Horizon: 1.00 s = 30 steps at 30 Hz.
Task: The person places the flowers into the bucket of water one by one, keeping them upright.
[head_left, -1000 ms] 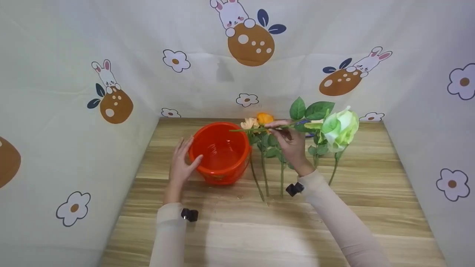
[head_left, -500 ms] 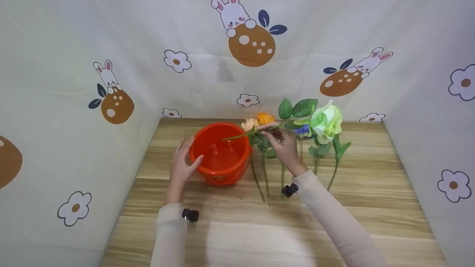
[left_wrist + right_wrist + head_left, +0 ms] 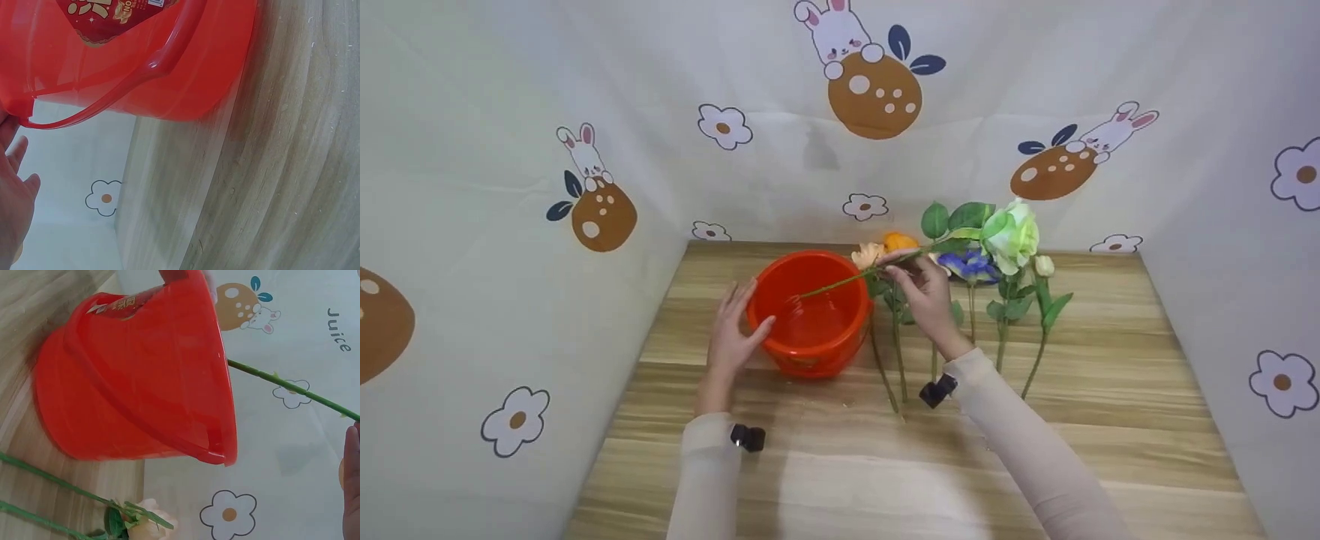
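Observation:
A red plastic bucket [image 3: 814,366] stands upright on the wooden table, its mouth facing up. My left hand [image 3: 733,330] rests at the left side of its rim, fingers spread and thumb extended along the near side. Part of this hand [image 3: 14,208] shows below the bucket's handle [image 3: 163,62] in the left wrist view. My right hand [image 3: 928,296] pinches the stem of an artificial rose with a pale green and white bloom [image 3: 1011,238]. The bloom points right; the bare stem [image 3: 292,388] slants down over the rim, its lower end inside the bucket's mouth.
Several other artificial flowers lie right of the bucket: a peach one [image 3: 868,254], an orange one [image 3: 900,241], a blue-purple one [image 3: 970,267] and a white tulip [image 3: 1044,266]. Their stems point toward the front. Patterned cloth [image 3: 780,187] walls the table on three sides.
My right hand has moved left and slightly down with the rose, tilting its stem end down into the bucket's mouth. The blue-purple flower and tulip have come into sight. My left hand stays at the rim.

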Available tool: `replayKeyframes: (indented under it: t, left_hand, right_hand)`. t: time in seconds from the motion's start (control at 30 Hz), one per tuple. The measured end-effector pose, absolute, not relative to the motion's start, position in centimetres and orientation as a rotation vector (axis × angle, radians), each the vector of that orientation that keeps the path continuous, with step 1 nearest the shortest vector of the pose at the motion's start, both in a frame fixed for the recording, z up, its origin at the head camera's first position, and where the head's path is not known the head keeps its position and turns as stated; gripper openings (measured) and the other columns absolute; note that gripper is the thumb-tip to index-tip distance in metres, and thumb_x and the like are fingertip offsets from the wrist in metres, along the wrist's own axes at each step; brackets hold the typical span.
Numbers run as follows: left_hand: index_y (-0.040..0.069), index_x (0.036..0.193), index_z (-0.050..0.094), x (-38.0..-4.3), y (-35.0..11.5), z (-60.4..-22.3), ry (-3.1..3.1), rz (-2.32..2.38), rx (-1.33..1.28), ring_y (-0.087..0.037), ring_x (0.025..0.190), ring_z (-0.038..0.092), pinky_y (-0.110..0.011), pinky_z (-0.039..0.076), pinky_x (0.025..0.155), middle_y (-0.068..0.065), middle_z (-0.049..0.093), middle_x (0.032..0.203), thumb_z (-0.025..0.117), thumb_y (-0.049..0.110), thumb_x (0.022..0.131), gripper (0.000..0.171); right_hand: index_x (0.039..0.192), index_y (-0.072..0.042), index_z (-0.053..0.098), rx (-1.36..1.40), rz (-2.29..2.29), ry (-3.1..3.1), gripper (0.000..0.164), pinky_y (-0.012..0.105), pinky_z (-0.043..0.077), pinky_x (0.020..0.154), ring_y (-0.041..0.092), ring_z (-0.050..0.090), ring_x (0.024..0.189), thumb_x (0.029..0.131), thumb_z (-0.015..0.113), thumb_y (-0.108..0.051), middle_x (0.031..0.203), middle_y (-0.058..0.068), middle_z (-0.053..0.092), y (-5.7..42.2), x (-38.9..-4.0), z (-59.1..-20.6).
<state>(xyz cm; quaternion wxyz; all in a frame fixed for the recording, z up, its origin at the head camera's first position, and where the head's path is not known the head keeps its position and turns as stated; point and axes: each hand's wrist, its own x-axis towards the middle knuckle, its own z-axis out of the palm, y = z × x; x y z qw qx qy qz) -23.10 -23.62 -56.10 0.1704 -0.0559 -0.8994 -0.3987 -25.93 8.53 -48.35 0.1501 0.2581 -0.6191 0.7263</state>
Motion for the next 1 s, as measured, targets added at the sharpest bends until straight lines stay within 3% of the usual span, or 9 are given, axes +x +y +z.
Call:
replayKeyframes:
  t: [0.13,0.33,0.47,0.67,0.77,0.93,1.0]
  left_hand:
    - [0.015,0.149,0.047,-22.7,-23.6,-56.2,-2.572,-1.144,-0.142,-0.036,0.152,0.025,-0.067,0.023,0.118,-0.009,0.046,0.155,0.073,0.031,0.087,0.069]
    - [0.018,0.15,0.046,-22.7,-23.6,-55.9,-2.591,-1.171,-0.105,-0.032,0.153,0.023,-0.067,0.022,0.119,-0.006,0.044,0.157,0.072,0.033,0.088,0.069]
    - [0.017,0.15,0.046,-22.8,-23.6,-55.8,-2.577,-1.159,-0.127,-0.035,0.152,0.024,-0.066,0.022,0.12,-0.008,0.045,0.157,0.072,0.033,0.088,0.069]
    - [0.013,0.149,0.048,-22.5,-23.9,-56.2,-2.556,-1.14,-0.141,-0.039,0.15,0.028,-0.066,0.023,0.119,-0.012,0.047,0.154,0.073,0.03,0.087,0.069]
    - [0.014,0.149,0.048,-22.4,-23.9,-56.2,-2.565,-1.143,-0.126,-0.037,0.151,0.027,-0.066,0.023,0.119,-0.012,0.047,0.155,0.073,0.03,0.087,0.069]
    - [0.016,0.15,0.046,-22.6,-23.7,-55.9,-2.577,-1.15,-0.119,-0.035,0.152,0.025,-0.065,0.023,0.12,-0.009,0.044,0.157,0.072,0.033,0.088,0.069]
    - [0.016,0.15,0.046,-22.6,-23.6,-55.8,-2.578,-1.153,-0.117,-0.034,0.152,0.025,-0.065,0.023,0.12,-0.009,0.044,0.157,0.072,0.033,0.088,0.07]
  right_hand:
    - [0.11,0.015,0.061,0.661,2.136,-1.778,0.02,0.044,0.059,0.089,0.018,0.07,0.097,0.097,0.058,0.001,0.105,0.026,0.068,8.2,-25.9,-48.6]
    - [0.117,0.017,0.058,0.585,2.249,-1.761,0.026,0.042,0.058,0.093,0.019,0.069,0.102,0.098,0.056,-0.001,0.106,0.0,0.071,7.7,-26.0,-48.4]
    - [0.12,0.015,0.057,0.581,2.301,-1.752,0.026,0.048,0.056,0.094,0.015,0.069,0.1,0.099,0.055,0.0,0.106,0.009,0.07,7.4,-26.1,-48.2]
    - [0.123,0.015,0.057,0.615,2.333,-1.754,0.028,0.041,0.06,0.089,0.019,0.07,0.095,0.1,0.053,-0.001,0.107,0.028,0.064,6.8,-26.2,-48.8]
    - [0.124,0.015,0.056,0.634,2.326,-1.762,0.029,0.035,0.061,0.086,0.025,0.069,0.096,0.1,0.053,-0.002,0.107,0.031,0.062,6.4,-26.3,-49.0]
    - [0.127,0.012,0.058,0.618,2.305,-1.785,0.031,0.045,0.059,0.088,0.022,0.069,0.095,0.1,0.053,-0.004,0.105,0.03,0.063,6.1,-26.8,-49.0]
    - [0.129,0.012,0.058,0.606,2.3,-1.797,0.033,0.048,0.058,0.089,0.022,0.068,0.095,0.1,0.053,-0.004,0.103,0.023,0.066,6.0,-26.9,-49.0]
